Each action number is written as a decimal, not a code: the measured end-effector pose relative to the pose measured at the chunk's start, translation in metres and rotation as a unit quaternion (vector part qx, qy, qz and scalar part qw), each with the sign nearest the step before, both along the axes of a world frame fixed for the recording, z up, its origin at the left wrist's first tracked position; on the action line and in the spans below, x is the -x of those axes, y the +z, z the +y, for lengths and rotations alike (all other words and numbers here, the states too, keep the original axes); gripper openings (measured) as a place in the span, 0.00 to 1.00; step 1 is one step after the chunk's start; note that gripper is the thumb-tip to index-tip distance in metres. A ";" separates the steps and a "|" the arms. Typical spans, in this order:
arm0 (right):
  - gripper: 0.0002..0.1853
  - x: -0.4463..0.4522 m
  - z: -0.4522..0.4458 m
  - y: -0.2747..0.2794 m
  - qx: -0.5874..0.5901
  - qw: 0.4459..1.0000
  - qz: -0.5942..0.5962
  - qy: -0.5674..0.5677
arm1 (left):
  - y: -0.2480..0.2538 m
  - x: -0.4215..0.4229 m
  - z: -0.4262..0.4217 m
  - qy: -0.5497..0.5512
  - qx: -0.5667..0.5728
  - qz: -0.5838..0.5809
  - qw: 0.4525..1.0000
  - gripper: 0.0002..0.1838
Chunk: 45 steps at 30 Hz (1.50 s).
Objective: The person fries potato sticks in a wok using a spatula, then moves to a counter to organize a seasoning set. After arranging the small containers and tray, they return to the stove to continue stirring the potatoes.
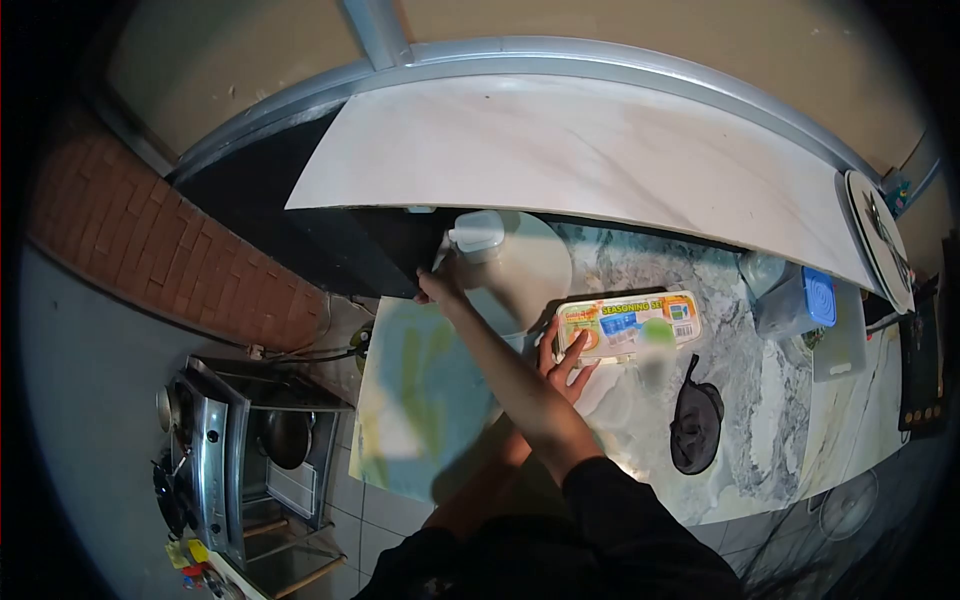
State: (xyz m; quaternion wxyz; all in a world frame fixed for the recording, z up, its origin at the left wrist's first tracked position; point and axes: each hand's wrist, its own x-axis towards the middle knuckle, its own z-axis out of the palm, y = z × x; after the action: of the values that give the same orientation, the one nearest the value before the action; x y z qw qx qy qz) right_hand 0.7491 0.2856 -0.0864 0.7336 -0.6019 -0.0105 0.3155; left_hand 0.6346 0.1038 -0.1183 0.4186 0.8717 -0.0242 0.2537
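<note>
My left hand rests with spread fingers on the left end of a box labelled "Seasoning Set", which lies flat on the marbled table. My right arm crosses over the left one. At the far left of the table, my right hand has its fingers curled, and what they hold, if anything, does not show clearly. Just beyond it a small white lidded container sits on a large round pale surface. To the right of the box lies a black mesh pouch.
A white marbled shelf overhangs the back of the table. At the right stand a translucent container with a blue lid and a pale board. A stove with a pan beside it stands at lower left.
</note>
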 end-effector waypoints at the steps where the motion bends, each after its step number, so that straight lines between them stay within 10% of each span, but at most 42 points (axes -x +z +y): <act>1: 0.40 -0.001 0.001 0.000 0.057 0.997 -0.041 -0.042 | 0.003 0.001 -0.001 -0.006 0.000 0.004 1.000 0.35; 7: 0.38 -0.010 0.004 -0.036 0.145 0.967 -0.168 -0.123 | 0.009 0.001 0.000 0.017 -0.042 0.019 0.999 0.34; 22: 0.27 -0.057 -0.011 -0.026 -0.135 0.969 0.098 -0.183 | 0.010 0.003 -0.008 0.014 -0.069 0.035 0.997 0.34; 31: 0.37 -0.030 -0.012 -0.047 -0.017 0.994 0.043 -0.095 | 0.003 -0.001 -0.009 -0.008 -0.013 0.010 1.000 0.34; 35: 0.45 -0.019 -0.001 -0.066 0.150 0.972 -0.154 -0.096 | 0.003 -0.001 -0.012 -0.022 0.040 -0.008 0.999 0.34; 41: 0.38 -0.023 -0.007 -0.021 -0.066 0.989 0.099 -0.083 | 0.004 -0.001 -0.009 -0.011 -0.003 -0.016 1.000 0.34; 45: 0.13 -0.016 -0.006 -0.011 -0.063 0.980 0.033 -0.185 | 0.011 -0.001 -0.009 -0.014 -0.002 0.000 1.000 0.33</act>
State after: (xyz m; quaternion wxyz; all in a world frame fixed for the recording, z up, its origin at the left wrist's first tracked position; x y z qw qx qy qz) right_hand 0.7652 0.2799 -0.0971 0.8155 -0.5356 0.1054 0.1925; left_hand 0.6359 0.0949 -0.1077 0.4207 0.8719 -0.0372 0.2477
